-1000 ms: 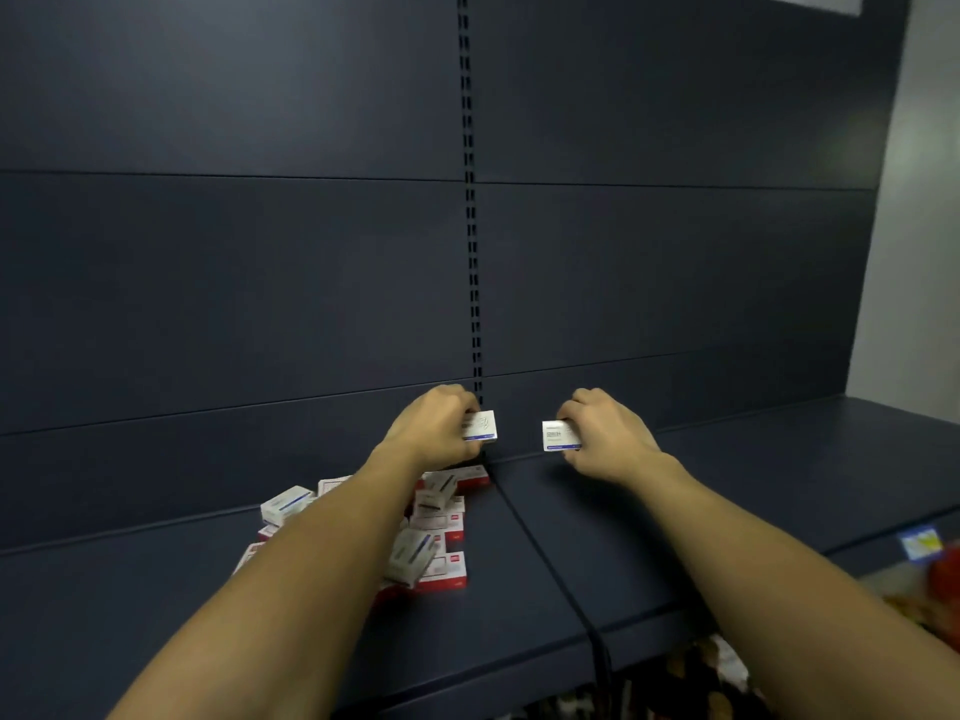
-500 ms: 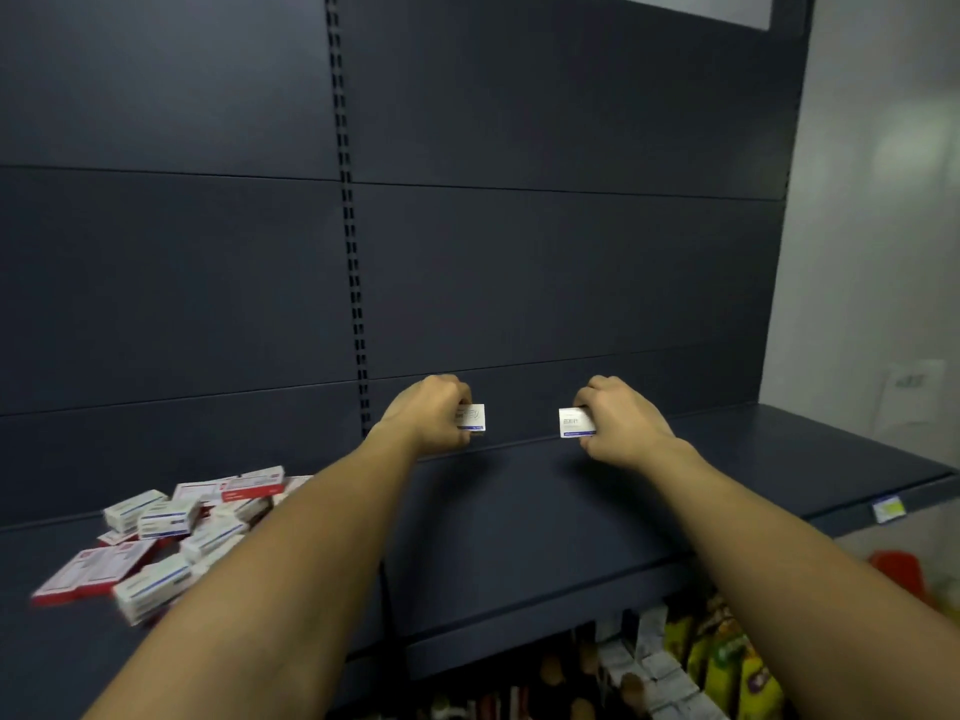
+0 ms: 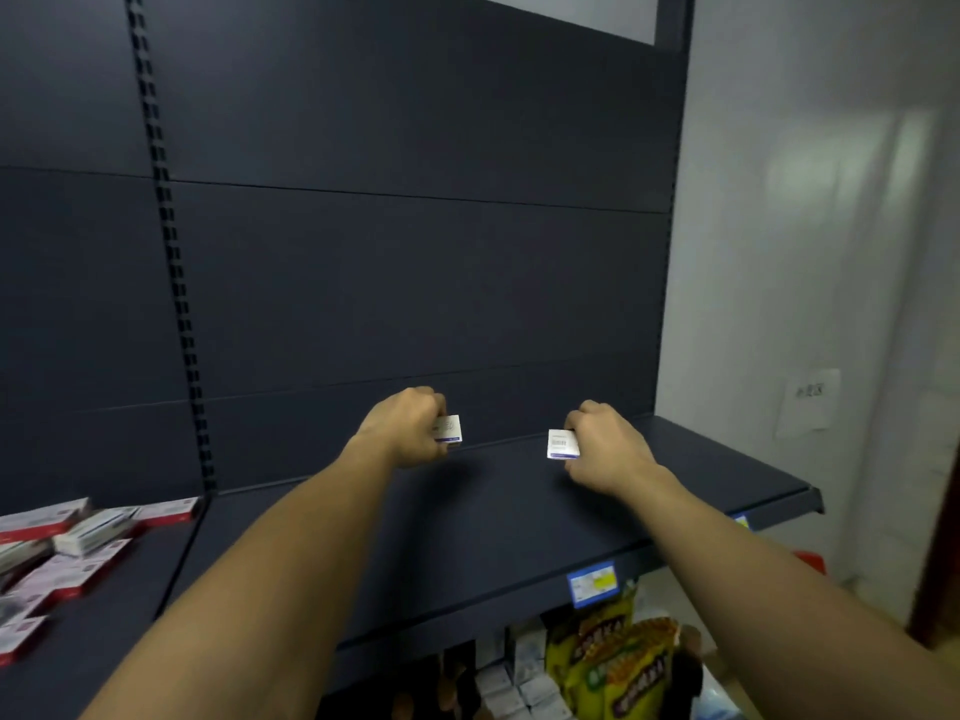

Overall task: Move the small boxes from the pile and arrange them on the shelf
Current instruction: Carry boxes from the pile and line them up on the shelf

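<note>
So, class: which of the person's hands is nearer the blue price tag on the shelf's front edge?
Right. The right hand is up and slightly right of the price tag; the left hand is farther left.

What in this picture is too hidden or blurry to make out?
Head view only:
- Small box in the left hand: mostly hidden by curled fingers; print too small.
- Box in the right hand: barcode label unreadable.
- Pile of boxes: cut by the left edge, blurred.
- Wall notice: blurred.
</note>
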